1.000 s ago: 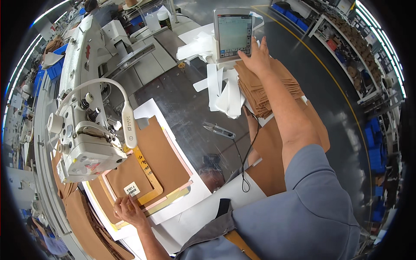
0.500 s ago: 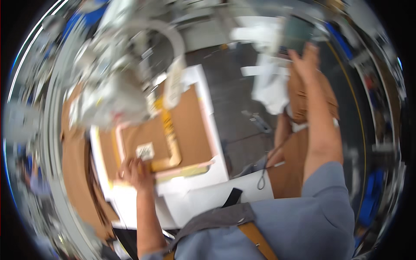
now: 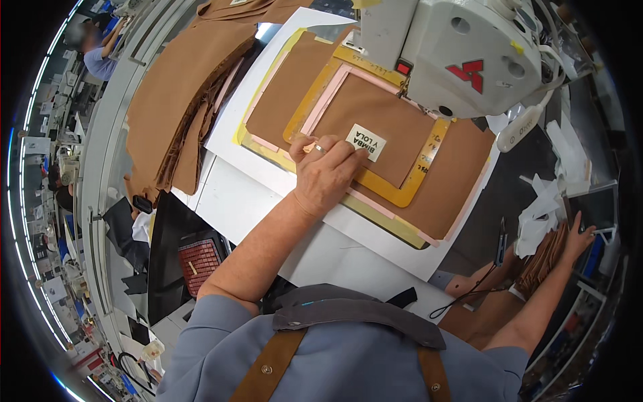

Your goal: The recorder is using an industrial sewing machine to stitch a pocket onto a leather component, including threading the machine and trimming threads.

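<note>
My left hand [image 3: 325, 174], a ring on one finger, bends over the near side of a yellow frame [image 3: 395, 194], its fingers curled and thumb hidden. Inside the frame lies brown material [image 3: 365, 100] with a small white printed label [image 3: 367, 142] beside my fingertips. More brown material extends around the frame, over a pink-and-yellow-edged template [image 3: 385, 218] on a white sheet [image 3: 429, 258]. At the far right my right hand [image 3: 575, 242] reaches to a dark panel [image 3: 595, 206], thumb and finger spread; whether it touches the panel is unclear.
A grey-white sewing machine head [image 3: 469, 57] overhangs the frame's far right corner. Stacked brown pieces [image 3: 181, 94] lie to the left. A white hanging controller [image 3: 522, 127], white scraps [image 3: 544, 201] and dangling snips [image 3: 501, 244] are on the right. Another person [image 3: 100, 60] works far left.
The view has swung, so the machine and frame now appear farther right, and the blur has cleared. My left hand remains at the frame's near side; my right hand is still by the panel.
</note>
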Demonstrator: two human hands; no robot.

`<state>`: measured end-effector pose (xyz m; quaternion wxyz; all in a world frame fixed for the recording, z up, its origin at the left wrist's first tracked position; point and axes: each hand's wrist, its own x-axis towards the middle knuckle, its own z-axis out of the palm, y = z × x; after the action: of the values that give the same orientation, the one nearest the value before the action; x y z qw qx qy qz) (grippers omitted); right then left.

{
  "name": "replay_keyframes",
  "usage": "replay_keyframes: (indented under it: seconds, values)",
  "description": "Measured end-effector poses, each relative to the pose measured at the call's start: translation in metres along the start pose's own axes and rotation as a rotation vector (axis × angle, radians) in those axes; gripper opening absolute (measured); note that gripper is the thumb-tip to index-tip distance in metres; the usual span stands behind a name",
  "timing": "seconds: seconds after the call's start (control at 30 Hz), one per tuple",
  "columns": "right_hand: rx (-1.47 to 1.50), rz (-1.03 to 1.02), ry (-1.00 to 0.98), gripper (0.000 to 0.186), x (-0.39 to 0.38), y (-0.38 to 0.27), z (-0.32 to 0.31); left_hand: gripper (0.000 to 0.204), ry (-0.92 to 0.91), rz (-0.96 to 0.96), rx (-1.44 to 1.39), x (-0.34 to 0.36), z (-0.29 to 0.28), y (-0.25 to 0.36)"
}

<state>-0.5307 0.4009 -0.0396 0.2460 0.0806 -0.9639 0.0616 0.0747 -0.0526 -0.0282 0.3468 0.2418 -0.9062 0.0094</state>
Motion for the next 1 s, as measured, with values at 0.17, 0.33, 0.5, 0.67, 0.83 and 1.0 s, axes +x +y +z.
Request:
replay_keyframes:
  seconds: [0.17, 0.33, 0.5, 0.67, 0.83, 1.0]
  values:
    - [-0.009, -0.023, -0.026, 0.113, 0.006, 0.006, -0.001, 0.019, 0.001, -0.023, -0.056, -0.004, 0.002, 0.015]
    - [0.034, -0.039, -0.030, 0.114, 0.005, 0.008, 0.000, 0.027, -0.071, 0.033, -0.134, -0.009, -0.003, 0.020]
    - [0.052, -0.032, -0.022, 0.114, 0.005, 0.011, -0.002, 0.029, -0.093, 0.047, -0.157, -0.016, 0.000, 0.026]
    - [0.073, -0.028, -0.044, 0.113, 0.004, 0.009, -0.004, 0.028, -0.100, 0.060, -0.166, -0.011, -0.002, 0.029]
    - [0.087, -0.045, -0.051, 0.114, 0.006, 0.012, -0.007, 0.025, -0.106, 0.055, -0.180, -0.008, -0.005, 0.027]
    - [0.115, -0.064, -0.052, 0.113, 0.004, 0.011, -0.010, 0.015, -0.082, 0.016, -0.201, -0.008, -0.004, 0.023]
